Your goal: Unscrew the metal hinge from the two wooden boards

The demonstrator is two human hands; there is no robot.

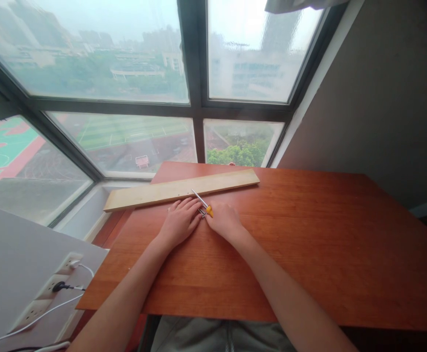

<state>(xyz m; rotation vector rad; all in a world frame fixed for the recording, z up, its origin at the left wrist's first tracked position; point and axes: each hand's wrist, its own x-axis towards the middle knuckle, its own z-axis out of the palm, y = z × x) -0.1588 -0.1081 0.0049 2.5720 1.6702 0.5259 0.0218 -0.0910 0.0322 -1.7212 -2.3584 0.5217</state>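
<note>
My right hand is closed around the yellow handle of a screwdriver, its metal shaft pointing up and left toward the board. My left hand lies on the table with its fingers stretched out, just in front of the board's near edge. Between the two hands are a few small metal pieces that look like screws; how many there are I cannot make out. A long pale wooden board rests at a slant beyond my hands, with small dark spots near its front edge.
The reddish-brown wooden table stands against large windows and a grey wall at right. The board's left end juts past the table edge. Wall sockets with plugs and white cables are at lower left.
</note>
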